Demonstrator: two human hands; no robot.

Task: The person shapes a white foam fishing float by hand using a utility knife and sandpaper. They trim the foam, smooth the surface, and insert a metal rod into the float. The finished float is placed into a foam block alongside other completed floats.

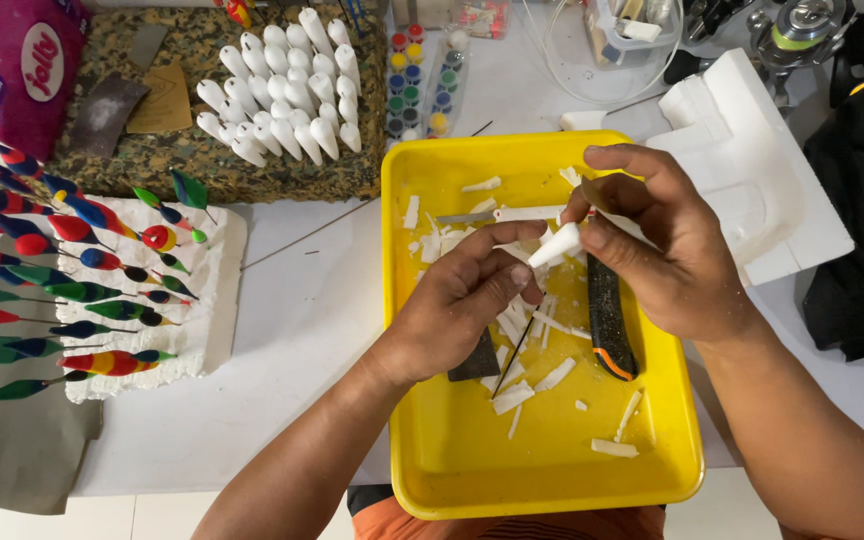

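Both hands work over the yellow tray (432, 470). The right hand (667, 250) pinches a small white cone-shaped foam piece (556, 246) between thumb and fingers, with a thin flat strip, apparently sandpaper (592, 192), folded under the index finger. The left hand (467, 300) closes its fingertips on the near end of the same piece; a thin dark rod (512, 357) runs down from this grip toward the tray floor. Both hands are narrow, closed on the work.

Progress, as judged from the layout: the piece looks close to its final tapered form. White foam shavings (522, 385) litter the tray, which suggests that carving is largely complete. A black knife with an orange edge (607, 320) lies unused in the tray, just beside the right hand. Painting remains for this piece.

Surroundings on the counter (292, 330): a batch of white shaped cones (287, 95) stands on a speckled pad (152, 170). Painted floats (72, 280) in red, blue, green and yellow stand on wires in a white foam block (217, 300) at the left. A strip of paint pots (407, 80) lies behind the tray. A large white foam packing block (752, 170) lies at the right. Nothing obstructs the hands.
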